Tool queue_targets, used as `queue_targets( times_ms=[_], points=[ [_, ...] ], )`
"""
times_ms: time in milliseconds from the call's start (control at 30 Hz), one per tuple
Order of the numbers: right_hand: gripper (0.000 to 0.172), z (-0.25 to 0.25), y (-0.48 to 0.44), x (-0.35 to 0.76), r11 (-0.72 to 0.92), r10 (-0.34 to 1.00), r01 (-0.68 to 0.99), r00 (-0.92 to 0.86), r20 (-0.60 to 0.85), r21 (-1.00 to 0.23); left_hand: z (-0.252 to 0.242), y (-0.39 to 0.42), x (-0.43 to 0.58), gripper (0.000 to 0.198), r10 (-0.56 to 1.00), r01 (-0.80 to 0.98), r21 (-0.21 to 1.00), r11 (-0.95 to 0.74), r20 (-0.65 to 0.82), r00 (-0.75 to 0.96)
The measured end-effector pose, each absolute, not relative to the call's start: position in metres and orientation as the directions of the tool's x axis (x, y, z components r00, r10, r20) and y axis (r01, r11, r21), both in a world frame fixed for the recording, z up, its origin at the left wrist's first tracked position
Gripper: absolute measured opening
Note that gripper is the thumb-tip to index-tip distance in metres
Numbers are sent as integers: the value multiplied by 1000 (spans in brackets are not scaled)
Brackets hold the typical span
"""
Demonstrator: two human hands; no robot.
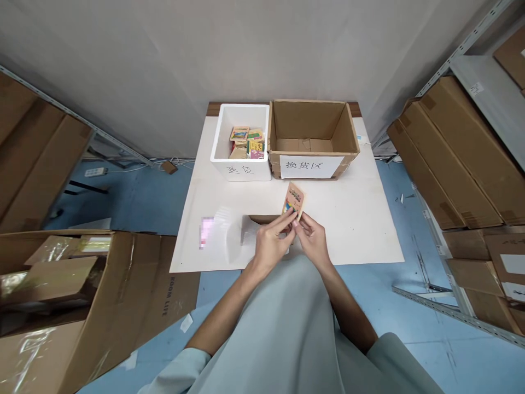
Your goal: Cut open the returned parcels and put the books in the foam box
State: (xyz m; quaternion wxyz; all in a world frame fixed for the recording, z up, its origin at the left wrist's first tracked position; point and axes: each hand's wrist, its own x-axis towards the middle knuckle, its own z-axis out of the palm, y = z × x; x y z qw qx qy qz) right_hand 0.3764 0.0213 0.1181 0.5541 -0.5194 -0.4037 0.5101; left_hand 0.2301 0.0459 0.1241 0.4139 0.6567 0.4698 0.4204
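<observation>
Both my hands meet over the near edge of a white table (361, 219). My left hand (270, 241) and my right hand (312, 235) pinch the lower end of a small tan card packet (293, 200) with colourful print, held upright. Just behind my left hand a low brown box (264, 219) lies on the table, partly hidden. At the table's back stand a white foam box (241, 164) holding several similar packets (248, 142) and an empty cardboard box (311, 137) with a white label.
A large open cardboard carton (82, 295) with wrapped goods sits on the blue floor at my left. Metal shelving with stacked brown cartons (459, 164) lines the right side. More shelves with cartons stand at the far left (33, 153). A power strip (94, 172) lies on the floor.
</observation>
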Motion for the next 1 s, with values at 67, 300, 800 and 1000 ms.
queue_targets(
  times_ms=[67,300,800,1000],
  points=[
    [70,119,25,383,-84,976,-202,180,-121,-976,122,48,227,41,969,262,950,-168,111,220],
    [62,133,19,417,-183,966,-330,114,-232,-926,134,71,182,74,956,8,981,193,-190,225],
    [75,115,22,406,-345,938,-181,-25,-346,-921,135,60,156,74,860,-30,905,424,-392,328],
    [86,71,7,384,-554,826,-96,-184,-532,-827,92,28,136,72,778,-52,794,606,-578,247]
  ],
)
